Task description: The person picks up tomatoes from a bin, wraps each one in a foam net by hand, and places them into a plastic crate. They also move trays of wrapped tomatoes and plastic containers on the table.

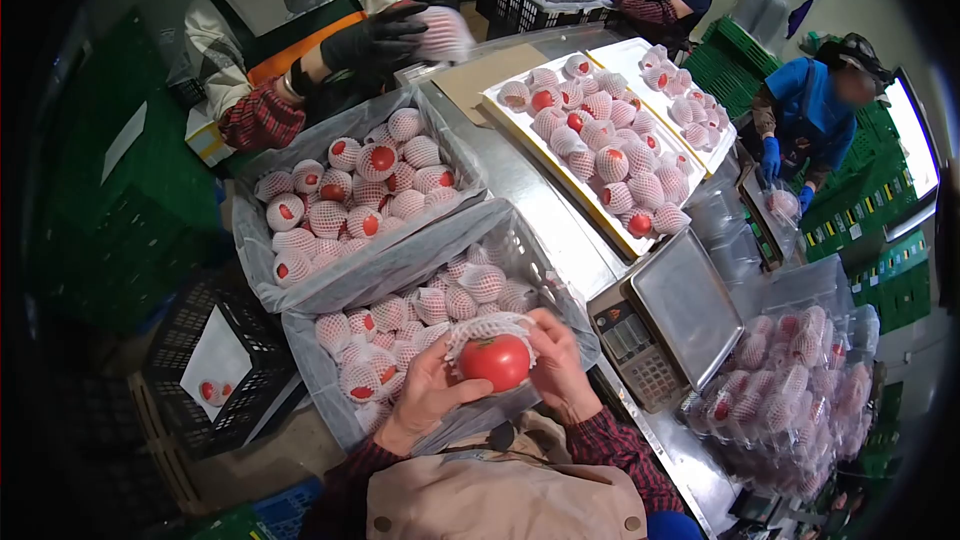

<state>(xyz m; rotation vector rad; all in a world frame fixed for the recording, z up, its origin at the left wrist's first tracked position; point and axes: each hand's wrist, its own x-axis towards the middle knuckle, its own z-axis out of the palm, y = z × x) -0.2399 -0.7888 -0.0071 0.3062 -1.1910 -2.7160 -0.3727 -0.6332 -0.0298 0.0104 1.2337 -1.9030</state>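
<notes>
A bare red tomato (497, 364) is held between both hands over the near lined crate (330, 405). White foam netting (487, 324) lies bunched along its far side. My left hand (432, 397) grips the tomato from the left, with the thumb across its lower front. My right hand (560, 365) holds the tomato and netting from the right, fingers bent round them. Below and beyond the hands, many net-wrapped tomatoes (482, 283) fill the crate.
A second lined crate of wrapped tomatoes (335, 185) stands beyond. Right are a scale (690, 300), white trays (490, 100) and bagged tomatoes (780, 390). A co-worker's gloved hands (375, 38) hold a blurred netted item at the upper left. Two more people work farther back.
</notes>
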